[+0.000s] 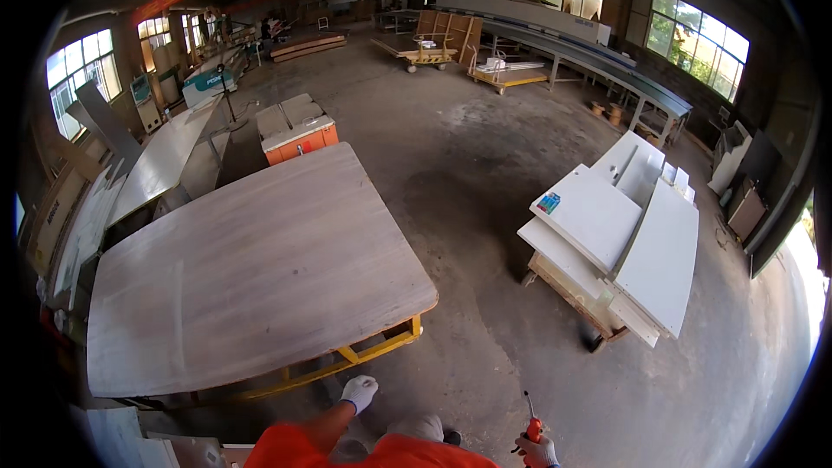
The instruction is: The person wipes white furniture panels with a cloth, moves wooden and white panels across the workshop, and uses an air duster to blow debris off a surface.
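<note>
White gloves cover both hands. L hand (360,392) is out front & a bit left of the body, forearm angled fwd & to the right from a red sleeve (290,446); fingers curled into a loose fist. R hand (539,451) sits lower & further right, at the pic's bottom edge, forearm mostly out of view; it's closed round the red handle of a screwdriver-like tool (534,427), thin dark shaft up & fwd, tipped slightly left. Exact tool type too small to tell.

So tool's in R hand, well apart from L hand, off to its right & a bit lower. Dark shoe (452,438) shows btwn the hands.

Nearest L hand: big wood-look worktop (260,269) on yellow frame (381,351), ahead & left of it, near corner just fwd. Orange-sided box (299,147) is beyond that, further fwd of L hand. Ahead & right of R hand, well apart: stacked white panels (598,208) on a wheeled stand, small blue-green packet (549,202) on top.
</note>
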The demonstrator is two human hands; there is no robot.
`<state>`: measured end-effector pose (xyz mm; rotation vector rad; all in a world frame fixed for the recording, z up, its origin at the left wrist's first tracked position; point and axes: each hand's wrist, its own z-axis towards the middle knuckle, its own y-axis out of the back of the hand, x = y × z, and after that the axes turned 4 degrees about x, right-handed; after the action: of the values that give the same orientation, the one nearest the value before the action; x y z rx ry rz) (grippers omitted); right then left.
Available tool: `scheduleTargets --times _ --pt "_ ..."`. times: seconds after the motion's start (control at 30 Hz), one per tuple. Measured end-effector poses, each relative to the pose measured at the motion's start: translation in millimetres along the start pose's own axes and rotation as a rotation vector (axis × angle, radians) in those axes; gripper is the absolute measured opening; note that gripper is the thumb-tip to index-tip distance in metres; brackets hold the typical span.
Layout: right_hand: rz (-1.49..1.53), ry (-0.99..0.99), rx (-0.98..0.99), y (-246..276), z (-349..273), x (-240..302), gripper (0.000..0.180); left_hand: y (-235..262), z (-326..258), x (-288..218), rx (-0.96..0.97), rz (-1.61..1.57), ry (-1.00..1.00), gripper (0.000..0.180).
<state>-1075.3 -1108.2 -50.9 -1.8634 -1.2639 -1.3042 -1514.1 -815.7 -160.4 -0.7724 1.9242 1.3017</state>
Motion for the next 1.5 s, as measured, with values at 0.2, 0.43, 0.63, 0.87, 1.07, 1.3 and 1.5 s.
scheduleTargets --times 0.2,0.43,0.63,0.87,1.07,1.3,1.5 --pt "-0.222 -0.050 0.232 -42.0 253.7 242.9 0.027 3.6 11.3 70.0 -0.681 -0.451 0.286 0.017" --pt "-0.414 -0.002 0.453 -126.5 498.8 417.6 0.031 -58.0 121.5 -24.3 -0.791 -0.268 0.603 0.025" --pt "-0.398 0.010 0.313 -140.6 676.1 498.1 0.036 -2.5 323.8 -236.1 -0.810 -0.750 0.349 0.032" --pt "0.235 -0.102 0.082 -138.3 893.3 492.0 0.032 34.2 555.6 -313.2 -0.611 -0.606 0.361 0.035" --pt "0.209 -0.220 -0.062 -153.2 1022.1 516.6 0.027 68.9 745.1 -326.0 -0.355 -0.301 0.518 0.031" --pt "-0.008 -0.243 -0.057 -175.9 1186.5 625.6 0.031 64.1 977.6 -335.6 -0.101 -0.154 0.708 0.026" --pt "-0.104 -0.156 -0.067 -220.7 1391.6 730.3 0.032 94.1 1201.5 -346.4 0.060 -0.011 0.743 0.022"
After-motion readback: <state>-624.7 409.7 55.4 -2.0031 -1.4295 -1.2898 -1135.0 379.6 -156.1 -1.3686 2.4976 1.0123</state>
